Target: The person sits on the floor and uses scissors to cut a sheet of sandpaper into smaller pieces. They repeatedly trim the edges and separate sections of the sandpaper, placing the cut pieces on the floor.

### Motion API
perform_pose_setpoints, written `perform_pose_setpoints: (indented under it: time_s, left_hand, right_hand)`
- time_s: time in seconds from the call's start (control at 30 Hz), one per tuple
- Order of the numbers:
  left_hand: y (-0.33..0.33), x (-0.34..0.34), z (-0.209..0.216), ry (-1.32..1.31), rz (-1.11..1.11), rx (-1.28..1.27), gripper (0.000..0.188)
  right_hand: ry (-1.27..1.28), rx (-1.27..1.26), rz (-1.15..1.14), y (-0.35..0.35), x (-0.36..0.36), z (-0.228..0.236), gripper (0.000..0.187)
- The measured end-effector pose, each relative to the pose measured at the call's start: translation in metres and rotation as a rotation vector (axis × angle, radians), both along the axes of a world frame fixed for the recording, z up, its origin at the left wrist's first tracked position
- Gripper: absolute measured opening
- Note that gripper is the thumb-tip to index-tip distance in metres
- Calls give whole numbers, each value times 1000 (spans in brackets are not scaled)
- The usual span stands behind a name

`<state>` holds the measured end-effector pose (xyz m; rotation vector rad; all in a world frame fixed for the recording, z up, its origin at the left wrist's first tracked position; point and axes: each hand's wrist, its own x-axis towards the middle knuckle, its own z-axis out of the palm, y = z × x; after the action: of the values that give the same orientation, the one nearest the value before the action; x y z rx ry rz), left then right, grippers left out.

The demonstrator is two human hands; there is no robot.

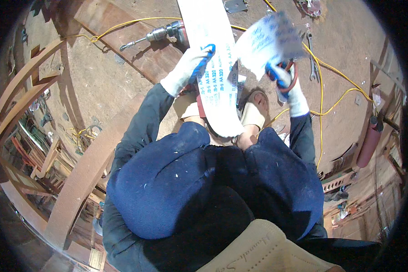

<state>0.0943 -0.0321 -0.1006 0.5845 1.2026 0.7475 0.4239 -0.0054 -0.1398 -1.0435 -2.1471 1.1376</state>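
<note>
A long white strip of sandpaper [215,27], blue print on its back, runs from the top of the view down between my feet. My left hand [190,65], in a white glove with blue fingertips, grips the strip's left edge. My right hand [288,86], gloved alike, is closed around a tool with a red looped handle [295,77], which looks like scissors; its blades are hidden. A smaller printed sandpaper piece [260,43] stands up at the right fingers, partly blurred. I cannot tell whether those fingers pinch it too.
A drill [161,33] lies beyond my left hand, by a brown board [122,38]. Yellow cord [337,67] crosses the floor at right, near a wrench [312,65]. A dark red roll [369,144] lies far right. Curved wooden parts [84,181] stand at left.
</note>
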Motion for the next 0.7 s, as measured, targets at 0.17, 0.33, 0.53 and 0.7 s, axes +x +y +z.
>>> perform_pose_setpoints:
  time_s: [0.17, 0.33, 0.53, 0.7]
  left_hand:
    - [-16, -1, 0, -90, 49, -99, 24]
    - [-19, 5, 25, -207, 118, -127, 23]
    - [-36, -5, 5, -364, 251, -178, 22]
    - [-30, -3, 11, -298, 256, -251, 23]
  right_hand:
    - [347, -1042, -272, 86, -43, -3, 45]
    - [-297, -307, 109, 98, -94, 22, 43]
    - [-301, 47, 234, 94, -112, 1, 52]
    - [-280, -545, -9, 93, -132, 29, 55]
